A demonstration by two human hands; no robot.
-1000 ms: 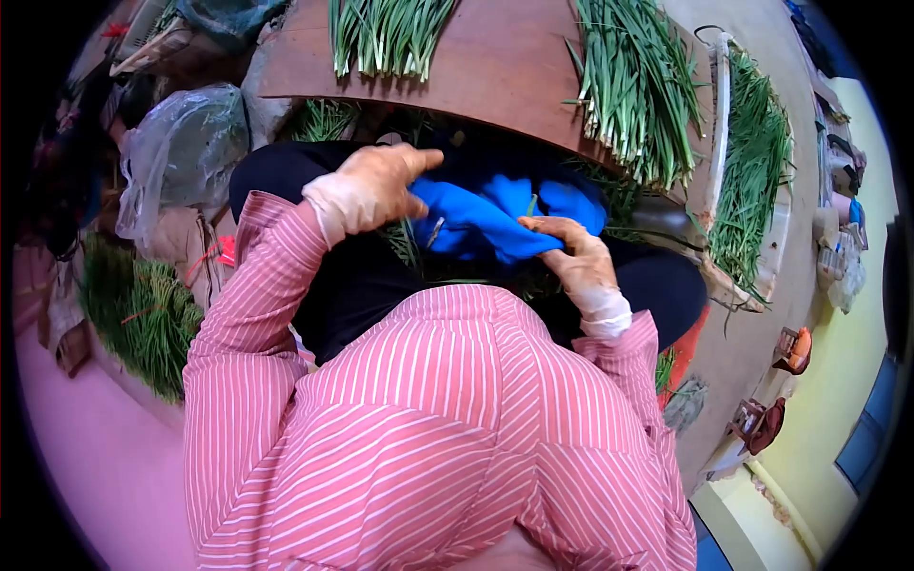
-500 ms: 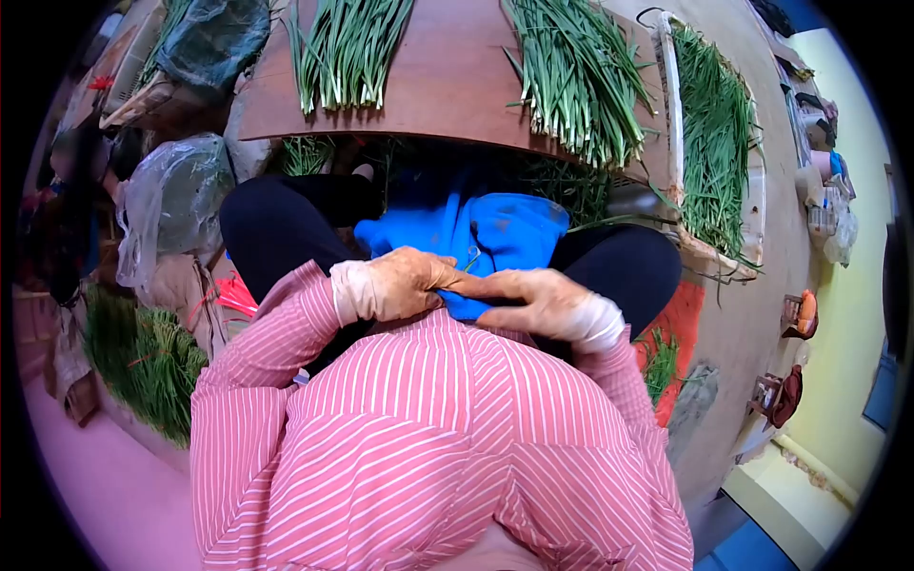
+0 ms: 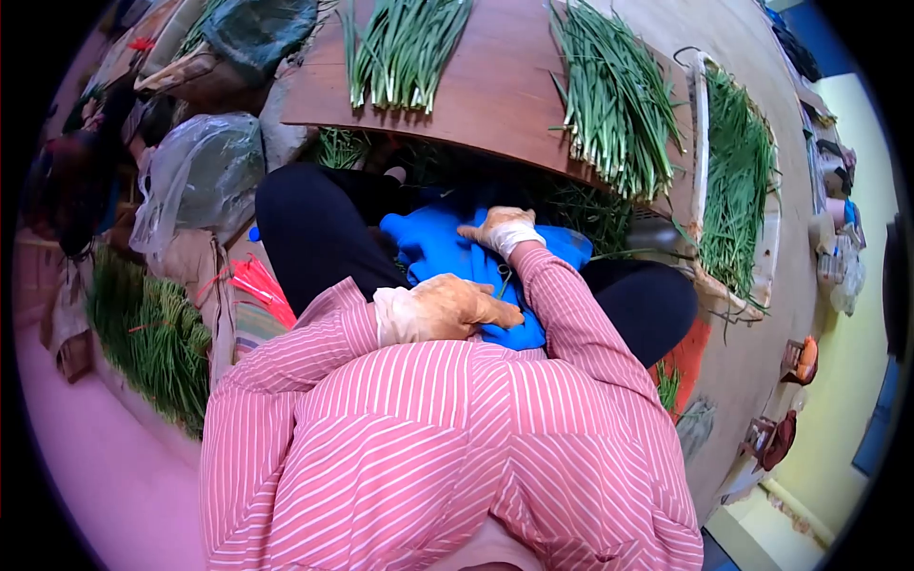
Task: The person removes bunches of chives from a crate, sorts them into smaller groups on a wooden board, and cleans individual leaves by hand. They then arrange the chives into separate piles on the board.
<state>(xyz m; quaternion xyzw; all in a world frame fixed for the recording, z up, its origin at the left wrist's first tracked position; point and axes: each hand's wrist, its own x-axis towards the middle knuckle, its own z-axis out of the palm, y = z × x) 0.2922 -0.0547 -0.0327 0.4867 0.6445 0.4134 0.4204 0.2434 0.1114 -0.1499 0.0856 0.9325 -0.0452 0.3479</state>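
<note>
Blue cloth, like an apron, lies over my lap between dark trouser legs. My left hand, in a thin stained glove with a white cuff, is at the waist with its fingers closed on the cloth's upper edge. Farther forward, my right hand, gloved the same way, rests on the cloth with its thumb spread out to the left; its other fingers are partly hidden. Ahead, on a brown board, are a left bundle of green garlic chives and a right bundle of garlic chives, pale ends towards me.
A white crate of loose green stalks stands to the right. To the left are a clear plastic bag, red ties and tied green bunches. A dark green mesh or plastic sheet covers a container at upper left.
My right hand has moved away from my left hand, forward over the blue cloth. My left hand has stayed near the waist. The whole view has shifted slightly.
</note>
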